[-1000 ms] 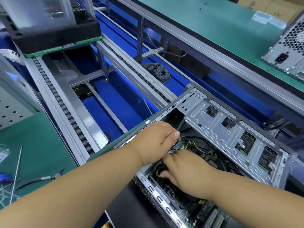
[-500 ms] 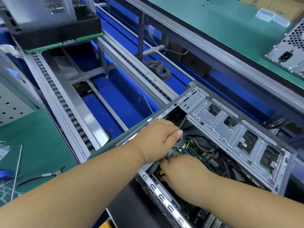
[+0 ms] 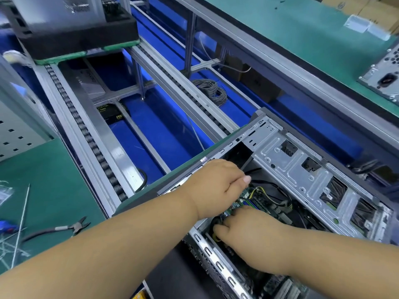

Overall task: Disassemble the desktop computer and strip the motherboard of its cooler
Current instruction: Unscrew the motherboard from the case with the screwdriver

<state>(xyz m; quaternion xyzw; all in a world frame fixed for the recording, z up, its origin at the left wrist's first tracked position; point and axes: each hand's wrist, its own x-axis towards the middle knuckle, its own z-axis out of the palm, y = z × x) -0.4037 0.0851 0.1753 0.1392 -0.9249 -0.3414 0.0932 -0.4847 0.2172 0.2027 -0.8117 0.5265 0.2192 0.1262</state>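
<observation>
A: Desktop computer case (image 3: 302, 175), where does it lie?

B: On its side at the near edge of the green tabletop (image 3: 49, 180), open side up, with the motherboard (image 3: 254, 201) showing inside among yellow and black cables (image 3: 269, 190).

A: And the hands?

B: Both reach into the case. The left hand (image 3: 218, 186) is curled, thumb tip forward, over the far edge of the motherboard; what it grips is hidden under the fingers, so I cannot tell. The right hand (image 3: 248, 231) lies just nearer than the left one, fingers bent down around something black and yellow deep in the case; it seems to pinch it, though the piece itself is too hidden to name.

A: What else is in the case?

B: The grey metal drive cage (image 3: 313, 182), past the hands on its far side.

A: Around the case?

B: To its left on the tabletop lie side cutters (image 3: 64, 228) and a thin rod (image 3: 21, 223). Beyond the case runs a roller conveyor (image 3: 86, 137), with a coil of grey wire (image 3: 212, 91) below it. Far right of the case, a power supply (image 3: 386, 76).
</observation>
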